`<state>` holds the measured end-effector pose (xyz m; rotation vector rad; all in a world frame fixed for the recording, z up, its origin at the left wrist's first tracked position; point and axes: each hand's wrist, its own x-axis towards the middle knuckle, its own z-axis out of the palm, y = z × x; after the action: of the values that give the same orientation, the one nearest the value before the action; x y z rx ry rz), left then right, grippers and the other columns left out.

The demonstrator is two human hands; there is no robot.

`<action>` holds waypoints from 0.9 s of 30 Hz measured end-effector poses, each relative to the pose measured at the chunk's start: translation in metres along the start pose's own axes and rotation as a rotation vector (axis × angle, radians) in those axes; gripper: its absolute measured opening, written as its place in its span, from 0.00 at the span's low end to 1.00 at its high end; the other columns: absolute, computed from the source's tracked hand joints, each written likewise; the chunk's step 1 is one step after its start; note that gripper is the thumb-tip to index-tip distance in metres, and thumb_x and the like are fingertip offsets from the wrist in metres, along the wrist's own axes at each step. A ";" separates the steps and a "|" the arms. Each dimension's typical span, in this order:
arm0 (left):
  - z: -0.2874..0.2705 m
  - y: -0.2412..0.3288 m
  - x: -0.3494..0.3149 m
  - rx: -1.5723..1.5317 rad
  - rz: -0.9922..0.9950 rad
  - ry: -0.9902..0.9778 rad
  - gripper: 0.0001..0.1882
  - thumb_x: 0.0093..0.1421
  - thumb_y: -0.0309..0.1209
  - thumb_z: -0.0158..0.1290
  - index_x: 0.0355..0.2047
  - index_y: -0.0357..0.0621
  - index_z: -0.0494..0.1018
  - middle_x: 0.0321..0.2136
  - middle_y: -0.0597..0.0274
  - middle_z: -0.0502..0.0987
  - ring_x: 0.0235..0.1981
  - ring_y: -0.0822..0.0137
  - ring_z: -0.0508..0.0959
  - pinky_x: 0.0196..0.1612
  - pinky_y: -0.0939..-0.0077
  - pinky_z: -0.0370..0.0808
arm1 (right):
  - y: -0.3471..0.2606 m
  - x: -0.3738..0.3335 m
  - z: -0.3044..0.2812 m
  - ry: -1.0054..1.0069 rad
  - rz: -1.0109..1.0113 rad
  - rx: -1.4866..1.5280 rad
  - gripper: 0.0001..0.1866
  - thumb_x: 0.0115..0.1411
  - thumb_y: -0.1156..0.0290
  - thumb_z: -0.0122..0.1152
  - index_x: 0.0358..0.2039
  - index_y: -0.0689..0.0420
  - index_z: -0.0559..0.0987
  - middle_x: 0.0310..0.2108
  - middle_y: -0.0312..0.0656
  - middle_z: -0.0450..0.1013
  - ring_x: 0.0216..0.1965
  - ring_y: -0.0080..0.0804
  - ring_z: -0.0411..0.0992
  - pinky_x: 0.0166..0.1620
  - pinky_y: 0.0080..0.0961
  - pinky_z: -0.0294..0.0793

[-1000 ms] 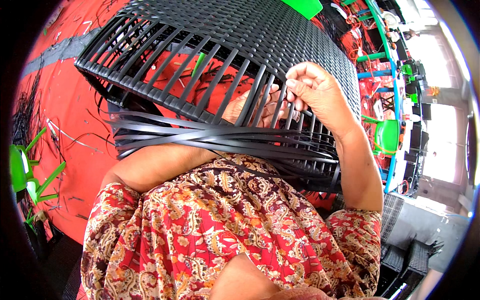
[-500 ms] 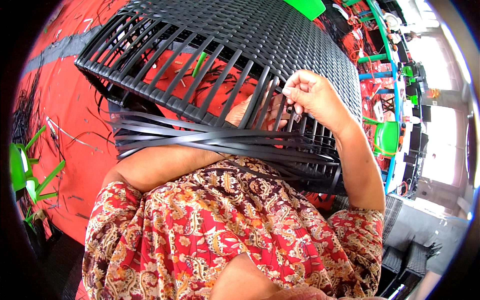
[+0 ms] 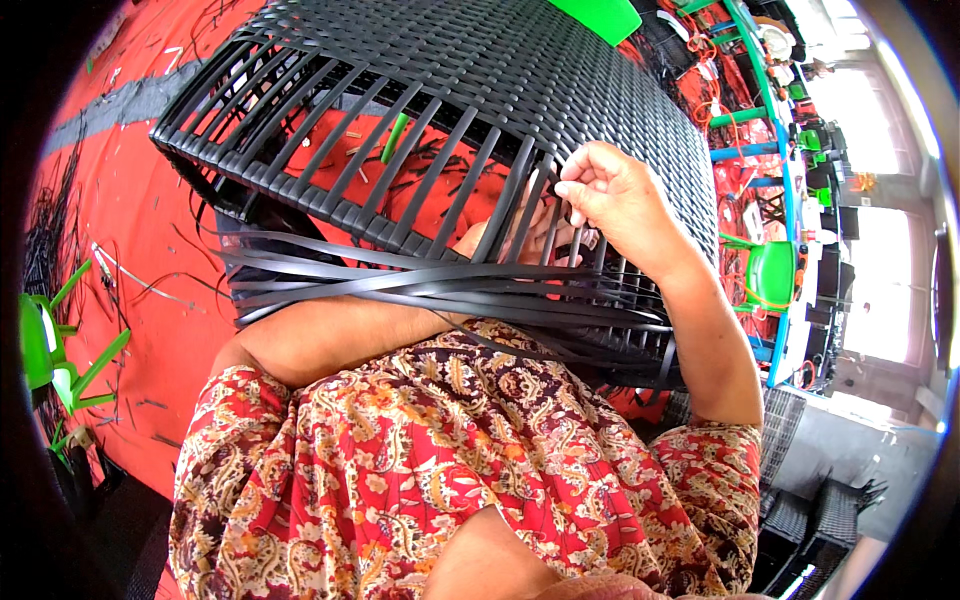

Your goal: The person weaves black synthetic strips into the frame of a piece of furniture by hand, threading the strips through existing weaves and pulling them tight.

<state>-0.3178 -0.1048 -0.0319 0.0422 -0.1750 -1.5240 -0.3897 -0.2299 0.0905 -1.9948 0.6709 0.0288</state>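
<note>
A large black woven frame (image 3: 420, 60), with a panel of bare parallel slats along its near side, stands before me. My right hand (image 3: 610, 195) is at the edge where the tight weave meets the slats, thumb and index finger pinched on a black plastic strip. Reaching across from the left, my left hand (image 3: 541, 228) is behind the slats, just left of my right hand. Its fingers look stretched and apart, partly hidden by the slats. Long loose black strips (image 3: 400, 278) lie in a bundle over my left forearm and along the frame's near edge.
Strip scraps lie on the red floor (image 3: 150, 370). A green chair (image 3: 40, 340) is at the far left, and another green chair (image 3: 770, 272) at the right. A bright green piece (image 3: 600, 15) sits on the weave's far side. Green and blue rails (image 3: 745, 150) run along the right.
My right hand has shifted slightly left and down, still pinching at the weave's edge. Behind the slats, my left fingers have moved a little. The view has moved slightly.
</note>
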 end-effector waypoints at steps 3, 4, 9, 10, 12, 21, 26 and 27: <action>0.002 0.000 0.001 0.025 0.010 0.000 0.18 0.64 0.42 0.44 0.48 0.43 0.67 0.39 0.60 0.74 0.41 0.68 0.74 0.43 0.69 0.75 | -0.002 0.007 0.001 0.009 -0.083 -0.029 0.03 0.57 0.77 0.55 0.31 0.61 0.71 0.23 0.33 0.68 0.22 0.17 0.67 0.20 0.16 0.68; 0.003 0.003 -0.001 0.032 0.013 0.000 0.18 0.64 0.42 0.44 0.48 0.43 0.67 0.39 0.60 0.74 0.41 0.68 0.74 0.43 0.69 0.75 | -0.007 0.010 0.004 -0.007 -0.079 -0.028 0.04 0.57 0.77 0.55 0.32 0.61 0.71 0.23 0.33 0.69 0.22 0.17 0.67 0.20 0.16 0.68; 0.003 0.004 -0.005 0.070 0.028 0.006 0.18 0.64 0.42 0.43 0.48 0.43 0.67 0.39 0.60 0.74 0.40 0.68 0.74 0.43 0.69 0.75 | -0.023 0.008 0.007 -0.125 -0.028 0.023 0.09 0.59 0.77 0.52 0.40 0.62 0.71 0.25 0.39 0.74 0.23 0.23 0.72 0.21 0.19 0.72; 0.004 0.004 -0.004 0.078 0.028 0.005 0.18 0.64 0.42 0.43 0.48 0.43 0.66 0.39 0.59 0.74 0.40 0.68 0.74 0.43 0.69 0.75 | -0.025 0.009 0.008 -0.111 -0.083 -0.033 0.09 0.59 0.74 0.52 0.40 0.63 0.72 0.26 0.42 0.75 0.23 0.26 0.74 0.22 0.21 0.73; 0.005 0.005 -0.004 0.093 0.030 0.005 0.18 0.64 0.41 0.43 0.48 0.43 0.66 0.39 0.59 0.74 0.40 0.68 0.74 0.43 0.69 0.75 | -0.027 0.012 0.014 -0.074 -0.073 -0.176 0.09 0.59 0.73 0.52 0.38 0.63 0.73 0.25 0.43 0.75 0.22 0.27 0.74 0.22 0.22 0.74; 0.010 0.008 -0.005 0.255 0.096 0.024 0.17 0.64 0.40 0.43 0.48 0.43 0.66 0.38 0.59 0.74 0.39 0.68 0.75 0.42 0.69 0.75 | -0.029 0.015 0.006 -0.001 -0.178 -0.465 0.07 0.53 0.74 0.60 0.33 0.57 0.75 0.27 0.37 0.67 0.30 0.25 0.67 0.33 0.23 0.68; -0.003 0.018 -0.004 0.297 0.077 0.078 0.17 0.64 0.38 0.43 0.49 0.42 0.66 0.40 0.56 0.74 0.39 0.69 0.75 0.41 0.71 0.76 | -0.020 0.027 0.003 0.058 -0.400 -0.083 0.04 0.56 0.74 0.59 0.31 0.59 0.74 0.37 0.35 0.65 0.34 0.21 0.66 0.35 0.20 0.69; -0.010 0.022 -0.006 0.287 0.058 0.091 0.17 0.64 0.37 0.43 0.50 0.42 0.66 0.41 0.55 0.75 0.39 0.69 0.75 0.41 0.71 0.76 | -0.021 0.031 0.004 0.057 -0.471 0.087 0.04 0.57 0.74 0.57 0.31 0.61 0.74 0.39 0.36 0.64 0.35 0.21 0.67 0.35 0.21 0.70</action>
<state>-0.2951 -0.0989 -0.0391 0.3314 -0.3178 -1.4265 -0.3526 -0.2326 0.0966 -2.0283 0.2194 -0.3346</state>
